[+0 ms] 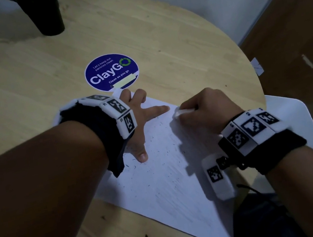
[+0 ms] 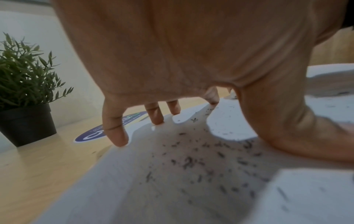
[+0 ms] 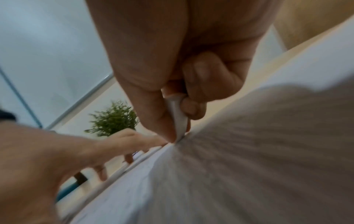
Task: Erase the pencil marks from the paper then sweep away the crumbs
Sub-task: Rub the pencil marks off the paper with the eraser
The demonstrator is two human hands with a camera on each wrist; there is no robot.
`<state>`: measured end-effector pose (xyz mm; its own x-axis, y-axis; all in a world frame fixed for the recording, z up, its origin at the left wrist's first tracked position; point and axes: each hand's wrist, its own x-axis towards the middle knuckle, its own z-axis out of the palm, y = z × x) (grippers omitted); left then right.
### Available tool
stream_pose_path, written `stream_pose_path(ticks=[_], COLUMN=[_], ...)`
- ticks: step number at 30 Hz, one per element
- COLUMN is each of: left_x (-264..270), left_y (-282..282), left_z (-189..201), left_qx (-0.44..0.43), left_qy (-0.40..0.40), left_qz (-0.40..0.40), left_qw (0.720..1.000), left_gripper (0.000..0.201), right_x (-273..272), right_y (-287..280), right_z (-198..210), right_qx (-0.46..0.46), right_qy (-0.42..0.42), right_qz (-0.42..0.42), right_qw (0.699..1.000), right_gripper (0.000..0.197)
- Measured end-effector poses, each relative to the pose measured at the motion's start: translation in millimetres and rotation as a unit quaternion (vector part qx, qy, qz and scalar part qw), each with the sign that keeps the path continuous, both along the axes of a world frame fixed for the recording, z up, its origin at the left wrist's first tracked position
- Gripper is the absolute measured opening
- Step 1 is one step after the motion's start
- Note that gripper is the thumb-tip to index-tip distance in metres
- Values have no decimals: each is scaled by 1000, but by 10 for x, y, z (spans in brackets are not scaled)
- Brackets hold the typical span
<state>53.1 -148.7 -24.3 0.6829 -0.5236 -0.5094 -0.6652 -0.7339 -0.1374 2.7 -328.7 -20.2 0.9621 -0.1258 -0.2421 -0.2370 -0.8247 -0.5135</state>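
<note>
- Pale wood table (image 1: pixel 21 83), round, with a plant (image 2: pixel 25 72) in a black pot at the far left and a blue round sticker (image 1: pixel 111 72) near the middle.
- Left hand (image 1: pixel 139 121) is spread flat, fingers straight and splayed, fingertips and thumb pressing the paper (image 1: pixel 162 183) at its far left corner; it grips nothing.
- The paper lies on the near side of the table, its near corner hanging past the edge, faint grey streaks across it.
- Dark crumbs (image 2: pixel 189 160) lie scattered on the paper, thickest under and just beside the left palm.
- Right hand (image 1: pixel 207 107) is curled, thumb and fingers pinching a white eraser (image 1: pixel 181 112); the eraser tip touches the paper near its far edge, just right of the left index finger.
- A white chair (image 1: pixel 302 127) shows at the right, beyond the table edge.
</note>
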Motion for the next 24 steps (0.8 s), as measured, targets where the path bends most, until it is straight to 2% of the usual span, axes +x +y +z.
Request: stream_pose_path(ticks=[4, 5, 9, 13, 14, 18, 22, 24], left_x=[20, 25, 23, 46, 48, 41, 35, 11], left_y=[-3, -3, 0, -2, -3, 3, -6, -16], left_z=[-14, -14, -17, -32, -31, -33, -43, -30], left_qx=[10, 11, 0, 9, 12, 4, 14, 17], left_qy=[5, 7, 4, 5, 8, 12, 3, -1], left_qz=[-2, -2, -3, -6, -5, -1, 0, 2], left_qw=[1000, 1000, 1000, 1000, 1000, 1000, 1000, 1000], left_gripper=[127, 127, 128, 129, 130, 131, 131, 129], right_x=[-160, -158, -20, -150, -146, 7, -142, -136], right_y=[172, 179, 112, 231, 230, 144, 281, 320], right_z=[8, 11, 13, 50, 51, 46, 59, 47], right_qx=[-47, -42, -25, -38, -36, -44, -50, -36], right_qy=[6, 7, -9, 21, 28, 3, 31, 21], right_qz=[95, 96, 10, 97, 98, 9, 82, 66], right_qw=[994, 994, 1000, 994, 994, 999, 995, 997], right_gripper=[21, 20, 18, 16, 16, 22, 22, 25])
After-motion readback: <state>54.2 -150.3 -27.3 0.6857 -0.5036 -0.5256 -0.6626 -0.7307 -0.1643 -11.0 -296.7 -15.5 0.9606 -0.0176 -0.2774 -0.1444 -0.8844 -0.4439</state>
